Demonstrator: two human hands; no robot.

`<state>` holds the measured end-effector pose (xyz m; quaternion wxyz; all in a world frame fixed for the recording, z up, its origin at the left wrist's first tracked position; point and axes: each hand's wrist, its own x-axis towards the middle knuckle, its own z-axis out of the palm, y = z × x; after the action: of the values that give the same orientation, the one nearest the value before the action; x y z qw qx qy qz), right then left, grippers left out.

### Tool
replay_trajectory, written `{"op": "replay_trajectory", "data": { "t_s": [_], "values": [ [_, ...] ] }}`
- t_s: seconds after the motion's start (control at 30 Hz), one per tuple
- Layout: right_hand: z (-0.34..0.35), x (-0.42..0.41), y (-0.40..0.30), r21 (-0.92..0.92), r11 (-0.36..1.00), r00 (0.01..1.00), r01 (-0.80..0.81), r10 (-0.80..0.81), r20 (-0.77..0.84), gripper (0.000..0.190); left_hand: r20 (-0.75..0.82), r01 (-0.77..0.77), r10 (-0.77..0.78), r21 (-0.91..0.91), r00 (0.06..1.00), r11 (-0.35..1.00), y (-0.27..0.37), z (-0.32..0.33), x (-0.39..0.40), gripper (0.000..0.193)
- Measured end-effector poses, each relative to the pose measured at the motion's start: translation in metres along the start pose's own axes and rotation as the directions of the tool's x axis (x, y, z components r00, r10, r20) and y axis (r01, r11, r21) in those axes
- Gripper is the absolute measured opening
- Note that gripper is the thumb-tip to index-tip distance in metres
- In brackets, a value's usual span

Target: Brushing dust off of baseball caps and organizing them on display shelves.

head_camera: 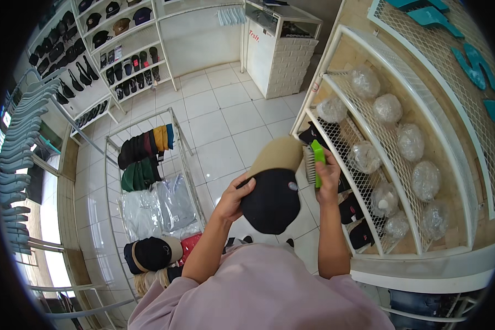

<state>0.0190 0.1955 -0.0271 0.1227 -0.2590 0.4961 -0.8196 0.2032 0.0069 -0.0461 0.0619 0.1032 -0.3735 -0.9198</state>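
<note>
Held out in front of my chest is a baseball cap with a black crown [271,201] and a tan brim [278,156]. A small round patch sits on the crown's right side. My left hand [234,197] grips the cap at its left edge, thumb on top of the crown and fingers underneath. In my right hand [329,177] is a scrubbing brush with a bright green handle [318,161]. Its pale bristles [309,165] face left, close to the brim's right edge; whether they touch it I cannot tell.
White mesh shelves [396,144] at right hold plastic-wrapped round bundles [410,142] and caps [350,208]. A low white rack [107,165] at left bears folded caps [144,142], bagged garments [175,202] and stacked caps [152,253]. Grey hangers [20,136] line a rail; a display counter [272,49] stands ahead.
</note>
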Motion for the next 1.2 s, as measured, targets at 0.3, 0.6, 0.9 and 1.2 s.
{"op": "replay_trajectory", "data": {
  "t_s": [0.3,0.6,0.9,1.2],
  "values": [
    [-0.01,-0.004,-0.011,0.051,0.983,0.964,-0.176,0.162,0.209,0.067,0.204,0.01,-0.04,0.144,0.978,0.99,0.016,-0.002,0.008,0.051],
    [0.058,-0.021,-0.059,-0.644,0.659,0.875,0.389,-0.046,0.481,0.064,0.046,-0.163,0.157,0.159,0.986,0.974,-0.004,0.003,0.008,0.041],
    [0.048,-0.014,-0.056,-0.582,0.733,0.877,0.353,-0.042,0.479,0.063,-0.015,-0.225,0.236,0.253,0.972,0.941,0.005,-0.016,0.013,0.034],
    [0.005,-0.008,-0.013,-0.536,0.825,0.967,0.181,-0.048,0.252,0.064,-0.075,-0.208,0.222,0.161,0.972,0.965,0.006,-0.023,0.008,0.034]
  ]
}}
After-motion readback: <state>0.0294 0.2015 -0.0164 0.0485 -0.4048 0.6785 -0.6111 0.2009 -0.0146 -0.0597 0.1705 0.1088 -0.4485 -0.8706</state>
